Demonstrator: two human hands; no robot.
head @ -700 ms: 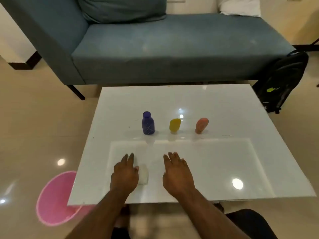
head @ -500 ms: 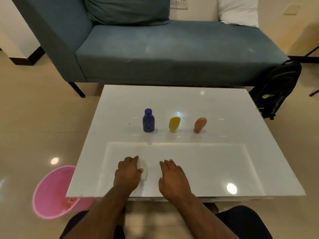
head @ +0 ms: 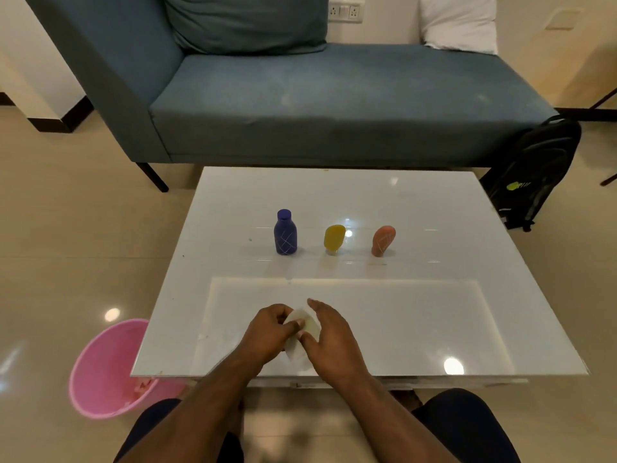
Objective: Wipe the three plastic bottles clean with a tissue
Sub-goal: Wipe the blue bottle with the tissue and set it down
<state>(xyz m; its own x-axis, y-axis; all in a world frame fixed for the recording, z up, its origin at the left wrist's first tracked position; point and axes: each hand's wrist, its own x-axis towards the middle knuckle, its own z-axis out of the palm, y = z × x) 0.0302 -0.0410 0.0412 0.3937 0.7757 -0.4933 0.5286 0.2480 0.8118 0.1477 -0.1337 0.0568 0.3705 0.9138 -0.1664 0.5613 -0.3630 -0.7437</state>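
Hands, left hand point(head: 270, 329) and right hand point(head: 329, 335), pinch crumpled white tissue point(head: 302, 324).

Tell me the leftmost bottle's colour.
Dark blue-purple bottle with thin white crossed lines; head view.

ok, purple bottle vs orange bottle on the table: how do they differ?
The purple bottle is a round-shouldered cylinder standing cap up; the orange bottle is a flattened oval that seems to stand on its narrow end, leaning right. Purple is taller and sits left of the row, orange at the right end. Both carry thin white line markings, stand untouched on the white table, and neither hand is near them.
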